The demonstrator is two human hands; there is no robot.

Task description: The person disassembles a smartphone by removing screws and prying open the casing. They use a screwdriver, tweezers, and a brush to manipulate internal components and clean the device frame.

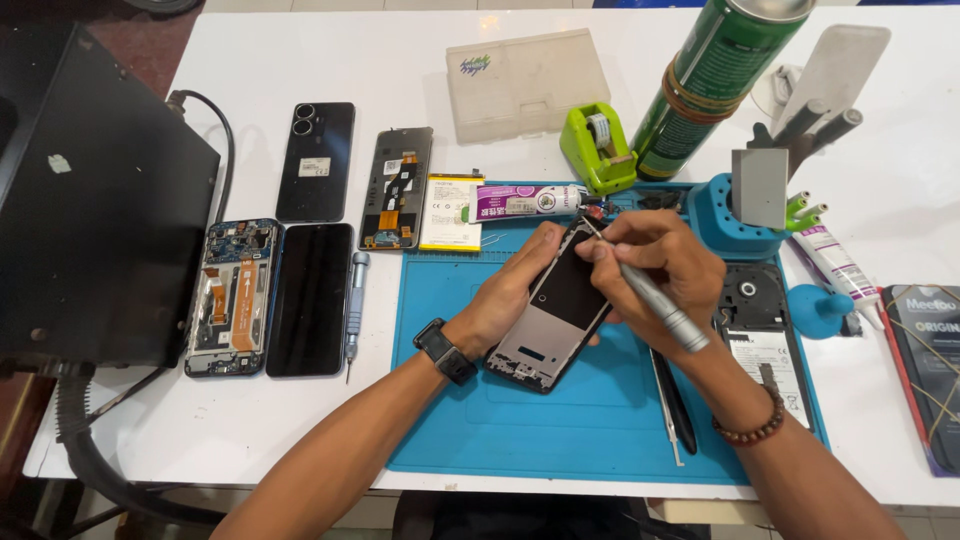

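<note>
We work over a blue silicone mat laid on the white table. Our left hand wraps the left edge of an opened phone frame, thumb and fingers clamped on it so it lies steady and tilted toward us in the middle of the mat. Our right hand pinches a grey precision screwdriver like a pen, its tip pressed at the far top corner of the frame, which explains the firm hold from the other side. Near the right wrist, black tweezers lie on the mat within easy reach. To the left, off the mat, parts sit in a tidy row: a bare phone chassis with its board exposed, a dark display panel, a second screwdriver, a back cover, and a battery. At the far edge stand a green tape dispenser and a green spray can, and a tube of adhesive rests there too.
</note>
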